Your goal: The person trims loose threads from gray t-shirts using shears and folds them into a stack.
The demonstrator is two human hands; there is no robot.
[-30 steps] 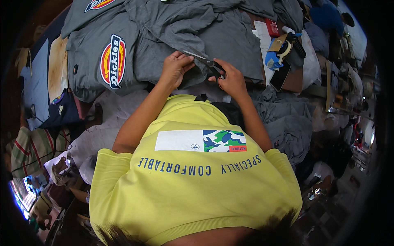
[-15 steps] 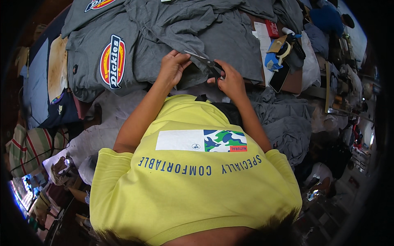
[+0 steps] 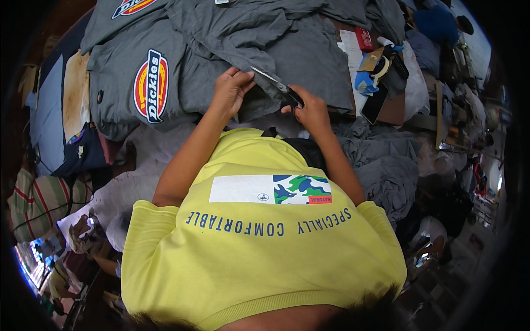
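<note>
Grey T-shirts with a red, yellow and dark-blue printed emblem lie spread in front of me, the nearest grey T-shirt (image 3: 193, 83) reaching the table's near edge. My left hand (image 3: 232, 91) pinches this shirt's cloth between thumb and fingers. Black-handled scissors (image 3: 279, 85) are in my right hand (image 3: 311, 110), its fingers through the handles. Their metal blades lie over the grey cloth and point up and left, the tips close to my left fingertips. Whether cloth or a thread sits between the blades is too small to tell.
At the right table end are a blue tape dispenser (image 3: 369, 83), a dark phone (image 3: 375, 105), a red box (image 3: 364, 38) and white paper (image 3: 352, 52). More grey garments (image 3: 386, 171) hang in a heap at my right. A striped bag (image 3: 41, 201) is at far left.
The scissors have turned slightly, their blades now sloping more steeply. My right hand has shifted a little, while my left hand keeps its pinch in nearly the same place.
</note>
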